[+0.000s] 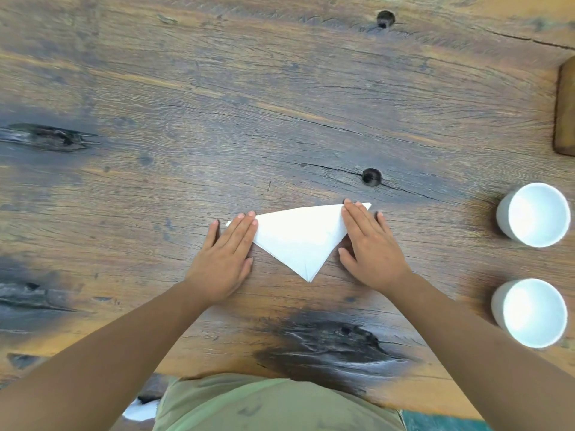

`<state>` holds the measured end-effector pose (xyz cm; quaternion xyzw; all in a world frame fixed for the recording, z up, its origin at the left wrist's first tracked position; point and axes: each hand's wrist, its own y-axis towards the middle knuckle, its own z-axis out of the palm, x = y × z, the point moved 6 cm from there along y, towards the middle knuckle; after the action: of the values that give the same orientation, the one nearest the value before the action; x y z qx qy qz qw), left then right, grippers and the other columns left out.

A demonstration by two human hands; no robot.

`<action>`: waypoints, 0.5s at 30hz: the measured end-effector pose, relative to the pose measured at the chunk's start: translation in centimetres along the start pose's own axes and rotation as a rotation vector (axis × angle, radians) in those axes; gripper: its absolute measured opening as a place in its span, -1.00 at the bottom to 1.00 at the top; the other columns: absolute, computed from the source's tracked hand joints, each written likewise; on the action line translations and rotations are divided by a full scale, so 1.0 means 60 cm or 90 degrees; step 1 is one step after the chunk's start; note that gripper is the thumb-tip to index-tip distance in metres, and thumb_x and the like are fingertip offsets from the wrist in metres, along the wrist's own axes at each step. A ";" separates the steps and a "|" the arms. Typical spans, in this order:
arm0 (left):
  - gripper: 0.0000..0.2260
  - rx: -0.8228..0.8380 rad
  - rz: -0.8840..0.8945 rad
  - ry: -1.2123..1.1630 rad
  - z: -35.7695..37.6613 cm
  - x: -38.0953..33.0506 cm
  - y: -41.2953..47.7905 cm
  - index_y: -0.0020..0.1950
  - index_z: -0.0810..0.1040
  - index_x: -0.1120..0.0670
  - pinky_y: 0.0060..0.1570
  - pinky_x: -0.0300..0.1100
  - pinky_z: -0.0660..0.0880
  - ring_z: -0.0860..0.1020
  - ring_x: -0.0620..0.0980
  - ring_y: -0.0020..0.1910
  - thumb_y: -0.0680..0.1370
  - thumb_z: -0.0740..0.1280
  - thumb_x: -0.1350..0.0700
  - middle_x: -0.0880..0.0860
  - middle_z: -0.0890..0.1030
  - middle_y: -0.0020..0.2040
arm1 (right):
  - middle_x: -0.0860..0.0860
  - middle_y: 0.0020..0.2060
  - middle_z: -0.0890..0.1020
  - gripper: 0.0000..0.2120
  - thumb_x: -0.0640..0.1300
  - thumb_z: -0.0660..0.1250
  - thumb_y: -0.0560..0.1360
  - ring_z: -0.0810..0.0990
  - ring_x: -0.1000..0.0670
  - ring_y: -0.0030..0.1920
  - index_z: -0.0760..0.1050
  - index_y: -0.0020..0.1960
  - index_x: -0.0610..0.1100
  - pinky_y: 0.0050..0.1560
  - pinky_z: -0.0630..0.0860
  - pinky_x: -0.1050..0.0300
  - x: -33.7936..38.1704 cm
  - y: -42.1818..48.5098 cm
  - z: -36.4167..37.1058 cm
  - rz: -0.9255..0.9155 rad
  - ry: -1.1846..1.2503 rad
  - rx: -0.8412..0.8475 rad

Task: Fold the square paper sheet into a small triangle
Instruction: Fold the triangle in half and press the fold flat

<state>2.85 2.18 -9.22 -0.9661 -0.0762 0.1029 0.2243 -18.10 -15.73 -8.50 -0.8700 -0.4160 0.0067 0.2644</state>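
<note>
Right, both hands flat, palms down, on the wooden table [280, 104]. Left hand [225, 259] has fingers straight and close together, fingertips lying over the left corner of the paper sheet [298, 237], thumb spread out to the side on the wood; it grips nothing, just presses. Right hand [370, 253] same: fingers straight, laid across the paper's right corner w/ tips near the far edge, thumb out toward the paper's slanted right edge, not curled round anything. The paper is white, already folded to a triangle: long edge on the far side running between the two hands, tilted a bit up to the right, point aimed back toward the person, approx. mid-table between the wrists. A faint crease runs near the point, and layered edges show there. To the right, well apart from the paper, two white cups [533, 214] sit one nearer, one farther. A brown wooden block [564, 110] shows at the right edge.
</note>
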 end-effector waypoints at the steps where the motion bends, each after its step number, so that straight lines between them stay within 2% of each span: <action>1: -0.43 -0.002 0.001 -0.001 0.000 0.003 -0.002 0.60 0.00 0.17 0.50 0.23 0.09 0.01 0.07 0.59 0.64 -0.07 -0.06 0.10 0.01 0.62 | 0.00 0.61 -0.05 -0.29 0.08 0.14 0.57 -0.11 0.00 0.59 -0.05 0.60 -0.15 0.57 -0.11 -0.11 -0.007 -0.001 -0.001 0.010 0.001 0.002; 10: -0.43 0.013 -0.020 0.004 0.000 0.013 -0.010 0.61 -0.04 0.13 0.48 0.30 0.04 -0.02 0.03 0.59 0.64 -0.08 -0.07 0.05 -0.03 0.63 | -0.01 0.61 -0.06 -0.26 0.08 0.16 0.56 -0.10 -0.02 0.59 -0.08 0.60 -0.16 0.56 -0.03 -0.17 -0.026 -0.010 0.001 0.035 -0.003 0.012; 15: -0.41 -0.005 -0.047 -0.044 -0.015 -0.016 -0.005 0.61 -0.03 0.12 0.48 0.33 -0.03 -0.08 0.07 0.60 0.65 -0.09 -0.14 0.07 -0.05 0.62 | -0.03 0.61 -0.03 -0.30 0.01 0.15 0.57 -0.07 -0.04 0.59 -0.06 0.59 -0.18 0.55 0.01 -0.20 -0.019 -0.010 0.003 0.055 -0.010 0.008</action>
<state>2.10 1.86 -8.16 -0.9593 -0.1196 0.1278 0.2216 -19.29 -16.16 -8.60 -0.8853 -0.3803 0.0274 0.2663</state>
